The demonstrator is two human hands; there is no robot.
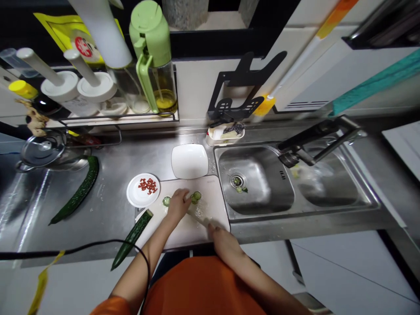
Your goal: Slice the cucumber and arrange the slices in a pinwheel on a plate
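My left hand (179, 205) is over the cutting board (177, 234), its fingers bent and closed at the edge of some cucumber slices (196, 197). In my right hand (225, 243), at the board's front right, is the handle of a knife (198, 217). Its blade points left toward my left hand, low over the board, and is hard to make out. Left of my left hand lies another cucumber slice (166, 201). A cut length of cucumber (133, 239) rests across the board's left edge, beside my left forearm.
A small plate of red bits (134, 192) and a white square dish (189, 162) border the board. A whole cucumber (78, 192) lies left. The double sink (259, 210) with a black faucet (302, 144) is right. A black cable (98, 242) crosses my left forearm.
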